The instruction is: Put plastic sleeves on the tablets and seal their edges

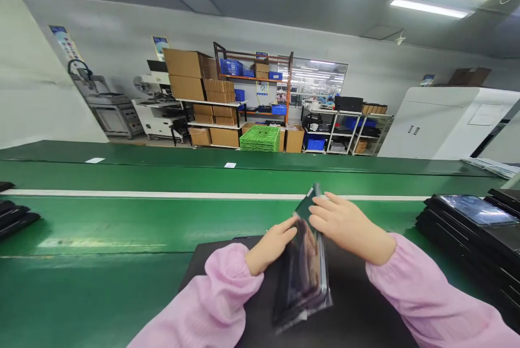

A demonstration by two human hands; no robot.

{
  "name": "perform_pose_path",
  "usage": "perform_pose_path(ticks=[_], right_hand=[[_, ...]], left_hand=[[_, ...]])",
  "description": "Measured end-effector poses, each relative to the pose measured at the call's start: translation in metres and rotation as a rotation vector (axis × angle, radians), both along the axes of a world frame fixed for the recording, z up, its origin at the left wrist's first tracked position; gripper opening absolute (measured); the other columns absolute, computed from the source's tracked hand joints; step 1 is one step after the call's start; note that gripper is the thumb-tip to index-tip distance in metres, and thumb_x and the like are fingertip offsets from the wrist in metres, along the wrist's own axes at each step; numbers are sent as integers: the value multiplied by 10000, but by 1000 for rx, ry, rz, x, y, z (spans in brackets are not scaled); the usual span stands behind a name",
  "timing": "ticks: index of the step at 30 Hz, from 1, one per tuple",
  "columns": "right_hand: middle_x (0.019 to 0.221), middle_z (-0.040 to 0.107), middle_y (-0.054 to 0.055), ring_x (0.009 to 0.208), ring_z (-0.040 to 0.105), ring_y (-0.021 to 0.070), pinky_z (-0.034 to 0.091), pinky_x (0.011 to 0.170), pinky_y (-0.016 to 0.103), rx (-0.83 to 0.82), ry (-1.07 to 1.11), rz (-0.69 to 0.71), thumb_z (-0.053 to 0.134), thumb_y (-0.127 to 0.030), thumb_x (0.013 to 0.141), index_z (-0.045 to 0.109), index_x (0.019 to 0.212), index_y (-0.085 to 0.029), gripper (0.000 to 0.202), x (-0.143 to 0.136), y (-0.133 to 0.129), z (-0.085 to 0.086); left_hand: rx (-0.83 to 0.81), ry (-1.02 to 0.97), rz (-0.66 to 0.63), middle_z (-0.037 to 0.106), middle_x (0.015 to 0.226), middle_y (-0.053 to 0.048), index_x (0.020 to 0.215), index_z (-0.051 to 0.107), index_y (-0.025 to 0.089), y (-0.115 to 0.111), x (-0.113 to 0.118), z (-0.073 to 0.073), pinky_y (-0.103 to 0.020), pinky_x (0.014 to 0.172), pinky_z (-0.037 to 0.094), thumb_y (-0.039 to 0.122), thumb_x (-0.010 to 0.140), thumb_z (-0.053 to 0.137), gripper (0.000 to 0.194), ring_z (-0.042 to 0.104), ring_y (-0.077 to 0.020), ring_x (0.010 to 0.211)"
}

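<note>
A dark glossy flat device (304, 267) in a clear plastic sleeve is tilted above a black mat (349, 304). My left hand (274, 242) pinches the left edge of the sleeve near its upper part. Against the upper right side of the sleeve lies my right hand (339, 223), its fingers close together on the clear film. The sleeve's upper end points away from me, and its lower end is slightly blurred.
Stacks of black flat devices (467, 234) stand at the right. More black pieces (14, 215) lie at the left edge. A white line (162, 194) crosses the green table (101, 223). Beyond are a green crate (260, 138), shelves, cartons and a white cabinet (439, 120).
</note>
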State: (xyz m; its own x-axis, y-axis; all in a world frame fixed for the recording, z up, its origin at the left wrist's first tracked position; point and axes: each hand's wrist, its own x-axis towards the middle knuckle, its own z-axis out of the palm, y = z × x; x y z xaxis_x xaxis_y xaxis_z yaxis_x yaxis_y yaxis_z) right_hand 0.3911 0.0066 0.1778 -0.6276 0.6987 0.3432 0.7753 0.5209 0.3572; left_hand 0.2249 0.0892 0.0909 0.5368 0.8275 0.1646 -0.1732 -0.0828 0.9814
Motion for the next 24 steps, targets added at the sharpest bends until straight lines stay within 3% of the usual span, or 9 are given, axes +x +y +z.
perform_pose_path(ticks=[3, 6, 8, 11, 14, 16, 19, 21, 24], right_hand=[[676, 625, 63, 658, 580, 207, 482, 674, 352, 106, 137, 10, 468, -261, 898, 602, 749, -189, 212, 30, -7, 3], [588, 569, 14, 504, 503, 157, 387, 474, 269, 204, 603, -113, 483, -422, 878, 578, 744, -199, 277, 39, -20, 5], [565, 541, -6, 496, 482, 151, 377, 474, 263, 152, 952, -232, 495, -433, 844, 563, 729, -209, 261, 32, -26, 2], [674, 586, 4, 610, 548, 179, 441, 548, 280, -185, 1448, -236, 508, -459, 805, 555, 849, -215, 252, 8, -26, -15], [692, 574, -11, 591, 545, 172, 452, 540, 284, -451, 1721, -158, 516, -498, 788, 483, 920, -227, 303, -11, -21, -43], [606, 497, -36, 521, 473, 145, 395, 490, 256, -387, 1583, -220, 522, -490, 780, 446, 781, -225, 277, -14, -18, -60], [519, 400, -40, 475, 391, 130, 314, 465, 251, -189, 1100, -317, 428, -485, 850, 341, 590, -218, 382, -6, -13, -77], [491, 437, -23, 452, 415, 136, 300, 458, 262, -144, 815, -304, 317, -482, 912, 333, 552, -214, 449, -2, -8, -82], [498, 539, 34, 413, 474, 168, 253, 417, 289, -47, 527, -335, 234, -406, 956, 451, 566, -211, 487, -12, -6, -85]], left_hand=[[-90, 61, -67, 680, 1034, -160, 942, 708, 175, 13, -27, 0, -556, 967, 357, 475, 719, 633, 382, 601, -342, 1025], [-197, -125, -158, 667, 1074, -149, 1017, 679, 189, 11, -47, 8, -483, 917, 419, 696, 739, 441, 625, 577, -317, 1073], [-208, -307, -232, 633, 1151, -138, 1080, 651, 194, -5, -51, 12, -418, 907, 436, 770, 624, 505, 749, 528, -312, 1137], [-209, -419, -157, 619, 1186, -82, 1122, 617, 249, -45, -46, 13, -356, 909, 442, 519, 536, 778, 665, 525, -285, 1135], [-445, -426, 64, 676, 1066, -41, 1080, 623, 279, -85, -45, 6, -347, 876, 464, 261, 621, 770, 482, 603, -245, 1009], [-583, -456, 178, 702, 961, -43, 1014, 648, 257, -101, -48, -2, -341, 811, 494, 225, 593, 776, 441, 638, -243, 915], [-670, -495, 261, 703, 780, -41, 893, 675, 216, -111, -54, -15, -313, 672, 510, 163, 531, 763, 376, 655, -223, 743], [-701, -486, 276, 673, 674, -24, 838, 674, 198, -111, -56, -22, -268, 559, 476, 90, 509, 671, 346, 615, -175, 597], [-720, -456, 315, 599, 558, 11, 738, 657, 184, -108, -55, -32, -216, 469, 390, 52, 448, 530, 343, 498, -110, 468]])
